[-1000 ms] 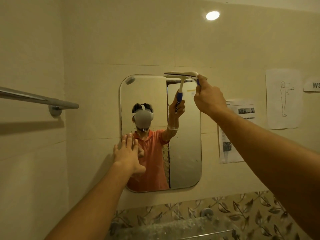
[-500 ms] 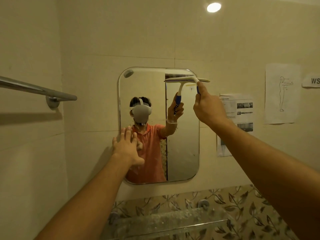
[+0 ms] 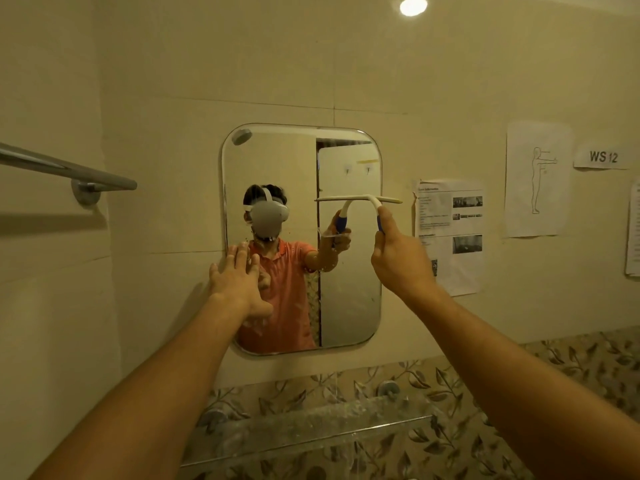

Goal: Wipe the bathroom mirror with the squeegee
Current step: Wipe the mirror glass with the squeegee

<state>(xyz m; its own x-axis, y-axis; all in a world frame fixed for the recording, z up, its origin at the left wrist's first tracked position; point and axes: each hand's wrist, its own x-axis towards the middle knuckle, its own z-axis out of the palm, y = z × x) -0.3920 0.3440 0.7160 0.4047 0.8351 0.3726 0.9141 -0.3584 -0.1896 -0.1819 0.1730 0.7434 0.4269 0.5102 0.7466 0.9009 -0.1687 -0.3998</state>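
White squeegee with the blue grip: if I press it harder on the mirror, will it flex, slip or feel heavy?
The white squeegee with the blue grip probably feels light: the right hand holds it out alone. Its thin blade looks slightly bowed, so expect some flex. Droplets on the rounded wall mirror suggest it will glide easily, perhaps skid.

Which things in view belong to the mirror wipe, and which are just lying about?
In the job: mirror; squeegee; right hand gripping its handle; left hand flat at the mirror's left edge.
Just there: towel bar; glass shelf; printed sheets; WS 12 label.
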